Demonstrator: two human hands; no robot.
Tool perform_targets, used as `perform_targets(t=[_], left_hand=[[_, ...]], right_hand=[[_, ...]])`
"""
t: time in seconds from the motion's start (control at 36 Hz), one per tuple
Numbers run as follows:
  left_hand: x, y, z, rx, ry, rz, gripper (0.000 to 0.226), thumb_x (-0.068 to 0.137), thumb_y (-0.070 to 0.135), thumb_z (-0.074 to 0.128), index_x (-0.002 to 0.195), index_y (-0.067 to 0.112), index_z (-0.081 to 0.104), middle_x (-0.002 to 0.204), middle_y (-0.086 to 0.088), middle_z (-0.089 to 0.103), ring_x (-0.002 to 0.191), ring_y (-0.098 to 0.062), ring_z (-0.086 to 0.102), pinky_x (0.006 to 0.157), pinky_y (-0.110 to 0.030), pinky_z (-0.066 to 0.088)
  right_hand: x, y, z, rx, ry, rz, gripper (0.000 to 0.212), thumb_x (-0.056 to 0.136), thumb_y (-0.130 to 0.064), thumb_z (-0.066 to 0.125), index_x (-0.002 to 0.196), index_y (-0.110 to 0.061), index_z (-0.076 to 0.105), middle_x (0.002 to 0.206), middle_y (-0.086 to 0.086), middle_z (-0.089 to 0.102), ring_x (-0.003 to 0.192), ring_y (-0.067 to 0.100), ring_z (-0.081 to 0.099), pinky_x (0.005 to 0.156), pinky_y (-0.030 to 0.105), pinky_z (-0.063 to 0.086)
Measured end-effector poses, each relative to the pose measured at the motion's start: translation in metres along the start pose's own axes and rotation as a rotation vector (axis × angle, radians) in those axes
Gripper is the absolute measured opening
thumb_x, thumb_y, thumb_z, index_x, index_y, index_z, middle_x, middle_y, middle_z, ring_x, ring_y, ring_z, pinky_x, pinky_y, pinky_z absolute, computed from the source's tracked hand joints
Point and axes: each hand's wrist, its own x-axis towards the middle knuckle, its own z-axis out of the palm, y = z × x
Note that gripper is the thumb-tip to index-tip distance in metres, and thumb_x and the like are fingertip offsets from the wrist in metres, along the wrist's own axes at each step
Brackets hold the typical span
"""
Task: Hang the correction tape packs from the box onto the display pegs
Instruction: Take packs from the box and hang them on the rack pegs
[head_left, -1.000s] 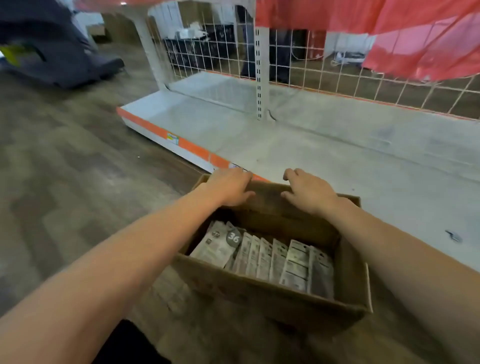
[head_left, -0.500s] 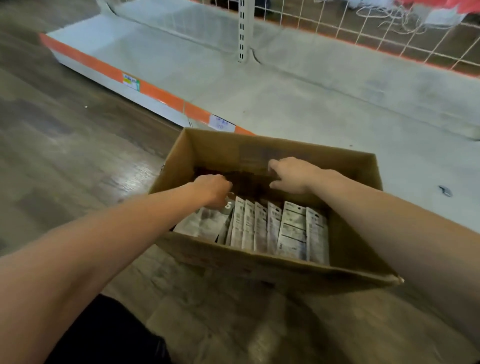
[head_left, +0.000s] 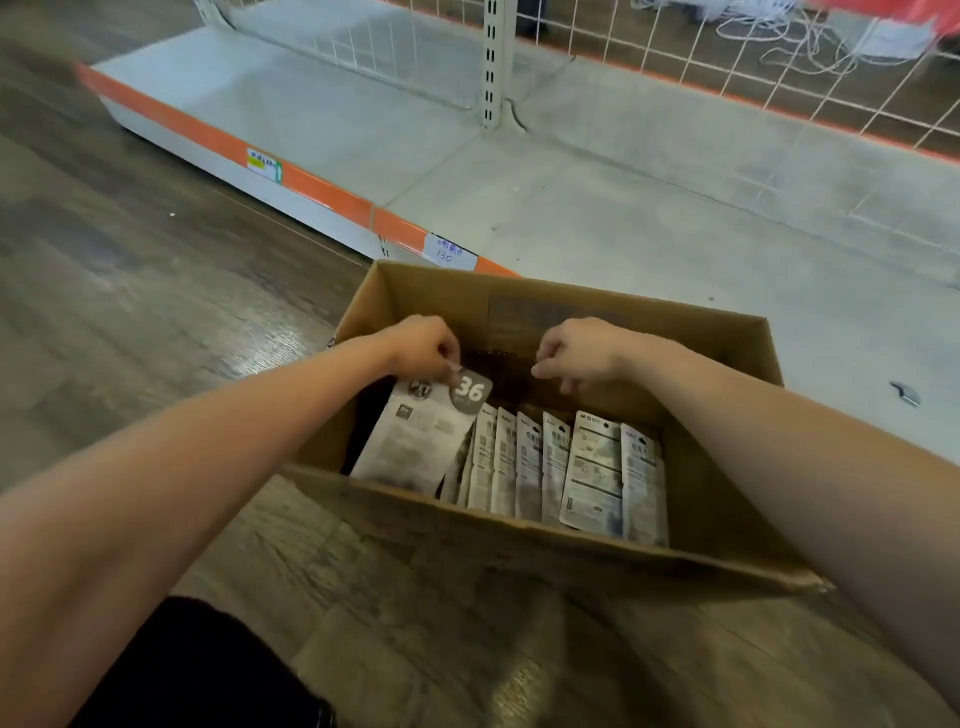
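Observation:
An open cardboard box (head_left: 587, 540) stands on the wooden floor in front of me. Inside it, several grey-white correction tape packs (head_left: 592, 467) stand on edge in a row. A larger pack marked "36" (head_left: 415, 436) leans at the box's left end. My left hand (head_left: 423, 348) pinches the top corner of that "36" pack. My right hand (head_left: 576, 353) hovers inside the box above the row, fingers loosely curled, holding nothing. No display pegs are in view.
A low white shelf base (head_left: 571, 197) with an orange front strip (head_left: 322, 189) and price labels lies just beyond the box. A slotted upright (head_left: 493, 62) and white wire grid back (head_left: 753, 73) rise behind it. A small dark object (head_left: 906, 392) lies on the shelf at right.
Both hands came off the box's far rim and dropped inside. My left hand took hold of the "36" pack's top and tilted it up. The view tipped downward.

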Motion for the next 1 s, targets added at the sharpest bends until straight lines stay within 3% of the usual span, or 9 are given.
perform_targets(t=[0.08, 0.17, 0.25, 0.36, 0.47, 0.61, 0.81, 0.89, 1.0], left_hand=[[-0.013, 0.000, -0.022, -0.288, 0.184, 0.033, 0.006, 0.090, 0.018, 0.063, 0.084, 0.019, 0.065, 0.086, 0.004, 0.064, 0.081, -0.008, 0.060, 0.071, -0.019, 0.044], [-0.021, 0.006, -0.041, -0.633, 0.428, 0.067, 0.014, 0.088, 0.012, 0.066, 0.076, 0.019, 0.063, 0.078, 0.003, 0.063, 0.070, -0.005, 0.060, 0.064, -0.016, 0.047], [-0.024, 0.017, -0.054, -0.894, 0.593, 0.098, 0.013, 0.086, 0.012, 0.068, 0.075, 0.017, 0.063, 0.070, 0.005, 0.064, 0.059, -0.003, 0.061, 0.062, -0.016, 0.049], [-0.021, 0.029, -0.055, -1.019, 0.681, 0.059, 0.016, 0.085, 0.023, 0.071, 0.078, 0.015, 0.059, 0.081, -0.003, 0.067, 0.068, -0.011, 0.063, 0.069, -0.025, 0.053], [-0.010, 0.031, -0.035, -0.831, 0.436, -0.069, 0.021, 0.087, 0.030, 0.067, 0.090, 0.010, 0.058, 0.081, -0.003, 0.064, 0.066, -0.009, 0.061, 0.058, -0.016, 0.051], [0.020, 0.041, -0.001, -0.468, 0.121, -0.227, 0.011, 0.094, 0.021, 0.060, 0.092, 0.010, 0.060, 0.086, -0.005, 0.063, 0.071, -0.013, 0.061, 0.060, -0.023, 0.052], [0.054, 0.057, 0.048, 0.311, -0.189, -0.161, 0.028, 0.097, 0.017, 0.051, 0.123, 0.007, 0.055, 0.120, -0.010, 0.058, 0.105, -0.024, 0.059, 0.085, -0.032, 0.050], [0.062, 0.063, 0.065, 0.485, -0.284, -0.141, 0.035, 0.097, 0.012, 0.047, 0.131, 0.008, 0.050, 0.130, -0.010, 0.054, 0.116, -0.025, 0.055, 0.092, -0.034, 0.048], [0.070, 0.066, 0.078, 0.711, -0.231, -0.097, 0.030, 0.098, 0.012, 0.046, 0.127, 0.011, 0.053, 0.129, -0.008, 0.055, 0.116, -0.024, 0.055, 0.090, -0.035, 0.047]], right_hand=[[-0.003, -0.004, -0.006, 0.205, -0.013, 0.005, 0.035, 0.096, -0.038, 0.055, 0.118, -0.011, 0.058, 0.111, 0.005, 0.063, 0.093, 0.015, 0.065, 0.073, 0.025, 0.055], [-0.006, -0.011, -0.013, 0.365, -0.032, -0.036, 0.043, 0.090, -0.046, 0.060, 0.121, -0.016, 0.059, 0.116, -0.002, 0.062, 0.106, 0.015, 0.060, 0.091, 0.035, 0.052], [-0.008, -0.016, -0.018, 0.588, -0.042, -0.134, 0.029, 0.087, -0.026, 0.067, 0.115, -0.020, 0.063, 0.121, 0.000, 0.067, 0.103, 0.015, 0.065, 0.094, 0.035, 0.052], [-0.017, -0.016, -0.028, 0.670, 0.130, -0.141, 0.023, 0.089, -0.007, 0.063, 0.108, -0.021, 0.063, 0.119, 0.003, 0.067, 0.095, 0.016, 0.067, 0.088, 0.032, 0.054], [-0.028, -0.001, -0.044, 0.776, 0.293, -0.095, 0.030, 0.092, -0.008, 0.060, 0.122, -0.014, 0.060, 0.125, 0.007, 0.064, 0.105, 0.022, 0.065, 0.094, 0.041, 0.052], [-0.035, 0.016, -0.058, 0.834, 0.365, -0.086, 0.028, 0.093, -0.009, 0.059, 0.121, -0.015, 0.061, 0.126, 0.005, 0.064, 0.110, 0.022, 0.063, 0.098, 0.043, 0.050], [-0.035, 0.032, -0.066, 0.909, 0.363, -0.077, 0.028, 0.092, -0.008, 0.061, 0.119, -0.013, 0.062, 0.124, 0.003, 0.065, 0.109, 0.020, 0.064, 0.097, 0.041, 0.051], [-0.039, 0.038, -0.067, 0.914, 0.366, -0.067, 0.021, 0.092, -0.009, 0.061, 0.111, -0.018, 0.062, 0.124, 0.002, 0.065, 0.110, 0.019, 0.064, 0.096, 0.039, 0.051], [-0.043, 0.047, -0.067, 0.914, 0.373, -0.042, 0.020, 0.092, -0.010, 0.061, 0.110, -0.018, 0.061, 0.125, 0.001, 0.065, 0.110, 0.019, 0.063, 0.094, 0.038, 0.052]])
